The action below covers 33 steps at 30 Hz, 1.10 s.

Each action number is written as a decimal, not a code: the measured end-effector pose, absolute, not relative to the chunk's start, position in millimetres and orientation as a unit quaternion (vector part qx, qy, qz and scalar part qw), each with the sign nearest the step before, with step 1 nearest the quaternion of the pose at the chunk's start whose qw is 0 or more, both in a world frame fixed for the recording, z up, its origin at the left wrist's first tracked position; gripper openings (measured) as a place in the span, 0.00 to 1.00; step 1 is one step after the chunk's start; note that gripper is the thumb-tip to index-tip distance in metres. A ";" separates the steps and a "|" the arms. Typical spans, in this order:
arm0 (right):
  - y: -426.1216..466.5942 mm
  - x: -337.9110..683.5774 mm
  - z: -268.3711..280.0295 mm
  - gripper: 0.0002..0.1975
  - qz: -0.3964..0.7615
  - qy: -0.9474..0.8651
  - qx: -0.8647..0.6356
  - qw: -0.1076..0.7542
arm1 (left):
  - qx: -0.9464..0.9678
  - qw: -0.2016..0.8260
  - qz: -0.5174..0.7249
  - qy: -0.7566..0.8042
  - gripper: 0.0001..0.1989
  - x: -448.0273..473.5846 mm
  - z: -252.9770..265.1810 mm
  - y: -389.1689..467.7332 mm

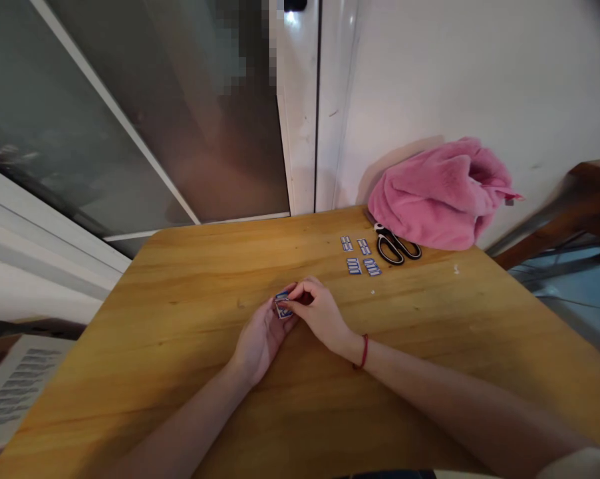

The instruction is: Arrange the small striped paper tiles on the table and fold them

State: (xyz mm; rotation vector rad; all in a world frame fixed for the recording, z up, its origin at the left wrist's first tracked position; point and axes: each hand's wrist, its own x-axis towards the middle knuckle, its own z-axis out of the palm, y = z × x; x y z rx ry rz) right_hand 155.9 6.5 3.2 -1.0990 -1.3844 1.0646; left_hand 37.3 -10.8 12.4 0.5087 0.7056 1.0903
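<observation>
Over the middle of the wooden table (190, 279), my hands meet at a small flat blue-and-white piece (283, 307), perhaps card or a sticker; its exact kind is too small to make out. My left hand (261, 340) is closed around its lower side, fingers curled behind it. From the right, my right hand (322, 316) pinches the piece's edge between thumb and forefinger. A red cord bracelet circles my right wrist. Several similar blue-and-white pieces (364, 247) lie flat in two rows beyond my right hand.
Black-and-white-handled scissors (390, 249) lie right of the flat pieces, blades partly under a pink plush cloth (434, 193) against the white wall. Tiny white scraps (456, 269) dot the tabletop. A frosted sliding door (180, 120) borders the far edge; a printed carton (20, 379) stands below left.
</observation>
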 end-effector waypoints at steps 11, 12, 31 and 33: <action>9.3 163.6 4.8 0.20 0.310 -0.641 -0.545 0.443 | 0.370 0.737 0.457 0.334 0.18 26.8 16.4 -16.0; 10.0 165.9 10.0 0.21 0.316 -0.651 -0.544 0.425 | 0.374 0.738 0.454 0.330 0.18 25.8 16.3 -15.8; 93.5 268.2 3.6 0.15 -0.083 -0.679 -0.707 0.181 | 0.429 0.758 0.382 0.308 0.12 34.8 14.9 -25.8; 95.3 269.1 5.3 0.13 -0.054 -0.680 -0.705 0.191 | 0.431 0.760 0.380 0.304 0.13 34.4 14.6 -26.5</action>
